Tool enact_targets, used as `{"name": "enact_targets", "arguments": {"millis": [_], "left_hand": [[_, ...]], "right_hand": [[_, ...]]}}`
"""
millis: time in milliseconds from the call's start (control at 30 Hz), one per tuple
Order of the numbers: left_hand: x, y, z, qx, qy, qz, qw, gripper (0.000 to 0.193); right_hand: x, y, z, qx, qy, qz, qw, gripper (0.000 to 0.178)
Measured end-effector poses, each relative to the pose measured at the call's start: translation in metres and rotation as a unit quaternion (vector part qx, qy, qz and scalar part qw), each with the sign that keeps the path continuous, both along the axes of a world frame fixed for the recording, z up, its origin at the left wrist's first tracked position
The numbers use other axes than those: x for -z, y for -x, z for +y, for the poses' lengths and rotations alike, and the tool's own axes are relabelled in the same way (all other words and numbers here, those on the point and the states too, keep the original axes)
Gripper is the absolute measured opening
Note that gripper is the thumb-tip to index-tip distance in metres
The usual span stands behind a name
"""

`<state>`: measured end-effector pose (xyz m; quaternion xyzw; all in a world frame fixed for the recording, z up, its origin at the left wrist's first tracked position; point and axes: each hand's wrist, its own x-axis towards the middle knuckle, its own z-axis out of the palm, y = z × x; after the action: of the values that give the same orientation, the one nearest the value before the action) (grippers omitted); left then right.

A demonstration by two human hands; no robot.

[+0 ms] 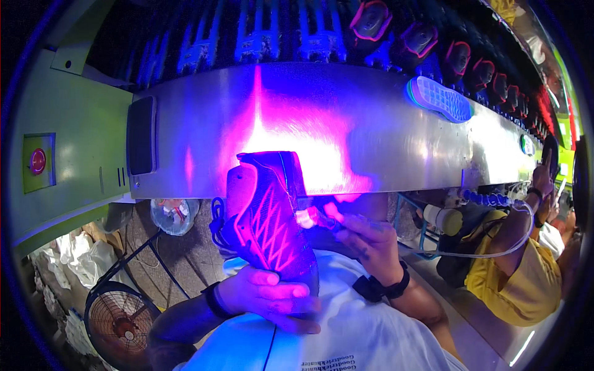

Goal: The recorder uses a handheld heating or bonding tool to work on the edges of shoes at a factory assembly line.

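Observation:
A dark shoe upper (272, 216) with glowing pink criss-cross lines stands on end in front of me, lit pink and violet. My left hand (269, 297) wraps round its lower end. At the shoe's right edge, a small brush (307, 217) with pale bristles touches or nearly touches its side; the glare hides which. Pinching the brush by its dark handle, my right hand (373, 244) is just right of the shoe. Dark laces (219, 226) hang at the shoe's left.
Beyond the shoe runs a metal ledge (204, 136) bearing a blue outsole (440, 100) and a dark pad (143, 135). Behind it is a slatted conveyor (260, 37) with several shoes. A fan (122, 324) stands lower left; a co-worker in yellow (520, 278) works at right beside a coiled hose (489, 198).

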<state>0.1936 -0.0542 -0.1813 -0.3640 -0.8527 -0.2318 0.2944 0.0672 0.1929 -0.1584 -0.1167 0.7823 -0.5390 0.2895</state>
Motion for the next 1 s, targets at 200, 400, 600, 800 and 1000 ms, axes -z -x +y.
{"name": "enact_targets", "arguments": {"millis": [200, 400, 600, 800, 1000], "left_hand": [[0.0, 0.0, 0.001, -0.016, 0.013, 0.015, 1.0, 0.102], [-0.003, 0.0, 0.002, -0.023, -0.015, -0.003, 1.0, 0.093], [-0.012, 0.006, 0.007, -0.027, -0.062, -0.041, 0.997, 0.068], [0.007, -0.002, 0.002, 0.024, -0.072, -0.281, 0.957, 0.076], [-0.034, 0.033, 0.038, -0.131, -0.073, -0.09, 0.985, 0.078]], "right_hand": [[0.006, 0.025, -0.038, 0.048, -0.023, 0.211, 0.976, 0.029], [-0.006, 0.0, -0.012, 0.037, 0.03, 0.031, 0.998, 0.029], [-0.031, -0.006, 0.012, -0.029, 0.015, 0.09, 0.995, 0.029], [-0.053, -0.013, 0.026, 0.003, 0.017, 0.146, 0.989, 0.032], [-0.083, -0.017, 0.036, 0.026, -0.01, 0.132, 0.991, 0.033]]}}
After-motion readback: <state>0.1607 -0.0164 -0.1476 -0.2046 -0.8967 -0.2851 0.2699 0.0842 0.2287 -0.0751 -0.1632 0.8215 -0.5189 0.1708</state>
